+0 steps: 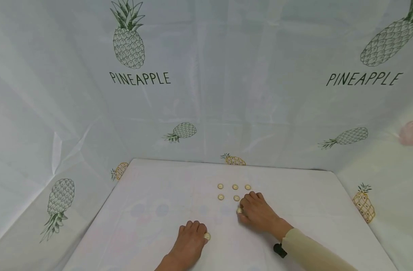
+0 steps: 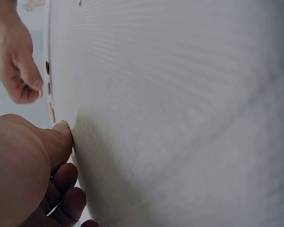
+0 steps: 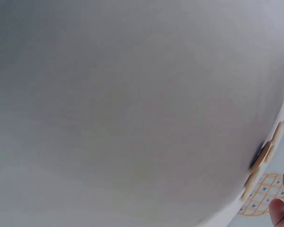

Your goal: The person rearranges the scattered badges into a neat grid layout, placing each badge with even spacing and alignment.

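Several small round cream-coloured wooden discs lie on the white table. A far row has three, with its middle disc (image 1: 235,187) beside the right-hand disc (image 1: 248,187); two more, including a disc (image 1: 221,197), form a nearer row. My right hand (image 1: 258,212) pinches another disc (image 1: 239,210) between thumb and fingers, just right of and nearer than those rows. Closer to me, my left hand (image 1: 189,241) holds a disc (image 1: 207,236) at its thumb side. The left wrist view shows the left thumb (image 2: 59,142) extended low by the tabletop, its disc hidden.
A white cloth (image 1: 226,226) with faint coloured spots covers the table (image 1: 152,180). Hanging sheets printed with pineapples (image 1: 128,47) enclose the back and sides. A dark band (image 1: 280,250) sits at the right wrist, by a light sleeve (image 1: 311,250).
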Tool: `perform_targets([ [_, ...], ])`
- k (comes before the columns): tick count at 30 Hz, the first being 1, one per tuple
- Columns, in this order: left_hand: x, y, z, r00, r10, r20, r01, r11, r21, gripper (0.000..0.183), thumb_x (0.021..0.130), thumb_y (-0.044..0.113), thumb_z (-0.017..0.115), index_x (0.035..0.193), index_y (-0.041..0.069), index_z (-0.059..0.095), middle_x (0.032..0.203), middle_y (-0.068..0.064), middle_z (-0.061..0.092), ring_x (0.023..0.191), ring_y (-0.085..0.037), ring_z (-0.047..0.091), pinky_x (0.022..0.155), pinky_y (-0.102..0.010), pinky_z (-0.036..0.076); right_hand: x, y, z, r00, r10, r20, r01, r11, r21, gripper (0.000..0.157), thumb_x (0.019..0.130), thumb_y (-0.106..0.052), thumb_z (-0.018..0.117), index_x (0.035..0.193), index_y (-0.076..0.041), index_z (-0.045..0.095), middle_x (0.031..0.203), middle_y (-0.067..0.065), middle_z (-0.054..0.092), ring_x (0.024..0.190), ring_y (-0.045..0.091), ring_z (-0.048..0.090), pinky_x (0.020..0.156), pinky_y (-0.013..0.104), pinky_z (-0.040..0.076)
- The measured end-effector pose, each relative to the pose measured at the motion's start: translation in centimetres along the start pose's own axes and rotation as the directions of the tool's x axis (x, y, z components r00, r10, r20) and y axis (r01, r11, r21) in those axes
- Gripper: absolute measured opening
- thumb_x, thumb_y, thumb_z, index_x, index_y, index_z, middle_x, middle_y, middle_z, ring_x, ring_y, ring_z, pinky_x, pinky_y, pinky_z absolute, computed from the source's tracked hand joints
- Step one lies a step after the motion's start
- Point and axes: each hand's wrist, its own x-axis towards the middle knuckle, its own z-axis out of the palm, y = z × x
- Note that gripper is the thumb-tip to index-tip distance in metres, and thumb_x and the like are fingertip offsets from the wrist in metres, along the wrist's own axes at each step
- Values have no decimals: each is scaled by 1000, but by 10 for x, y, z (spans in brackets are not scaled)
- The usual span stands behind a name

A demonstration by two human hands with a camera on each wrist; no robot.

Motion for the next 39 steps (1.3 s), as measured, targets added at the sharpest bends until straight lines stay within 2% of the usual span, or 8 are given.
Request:
perform_targets([
  [5, 0, 0, 0, 1000, -6, 9, 6, 1000, -7, 25, 97, 35, 75, 98, 20, 56, 84, 9, 42, 76, -9, 30, 68, -27, 25, -5, 7, 4, 1000, 13, 3, -13, 1000, -12, 17, 94, -29, 72, 89, -17, 62, 86, -5, 53, 87, 16, 41, 83, 40, 39],
  [17, 1, 2, -2, 1000, -16, 20, 16, 1000, -21, 24, 95, 34, 76, 97, 20, 57, 85, 9, 43, 77, -9, 30, 68, -27, 25, 1, 4, 13, 1000, 15, 11, -15, 1000, 2, 17, 94, -31, 72, 89, -19, 63, 85, -7, 54, 85, 14, 42, 82, 38, 38],
  [39, 0, 2, -6, 1000, 0, 9, 0, 1000, 1, 26, 95, 33, 78, 97, 19, 56, 84, 8, 43, 76, -10, 30, 67, -26, 23, 3, 1, 12, 999, 28, 37, -28, 999, 20, 16, 94, -32, 73, 89, -19, 64, 84, -8, 54, 85, 14, 42, 82, 38, 38],
])
